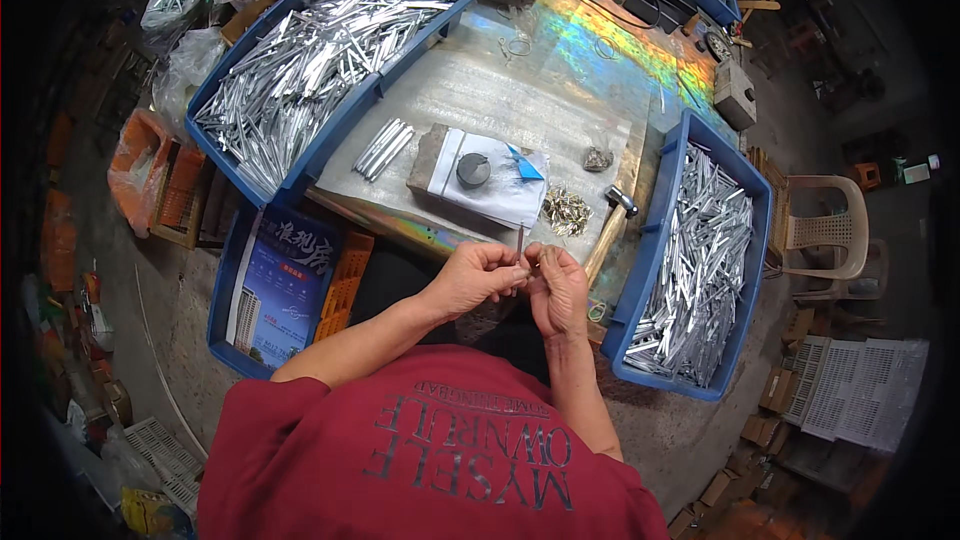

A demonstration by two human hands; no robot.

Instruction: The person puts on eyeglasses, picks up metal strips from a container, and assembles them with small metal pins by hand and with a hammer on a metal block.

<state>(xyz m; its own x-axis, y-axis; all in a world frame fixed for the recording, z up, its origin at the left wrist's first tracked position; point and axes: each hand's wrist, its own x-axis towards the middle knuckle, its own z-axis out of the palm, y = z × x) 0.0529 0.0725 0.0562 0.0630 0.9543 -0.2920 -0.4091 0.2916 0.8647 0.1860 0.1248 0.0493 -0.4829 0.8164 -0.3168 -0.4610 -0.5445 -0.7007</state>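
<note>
- Head view: your left hand [480,275] has fingers clamped on a slender rod [520,238], your side of the paper-topped block [470,202].
- Right hand [561,293]: can't tell its grip.
- Rod likely light, stiff, slippery; pinch mid-length.

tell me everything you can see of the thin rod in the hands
The rod is thin, straight and dull grey-brown, perhaps metal. The left hand pinches it at the fingertips, and its bare end sticks out toward the white sheet. The right hand is right beside it; whether it touches is unclear. Fingers hide the other end.
</note>
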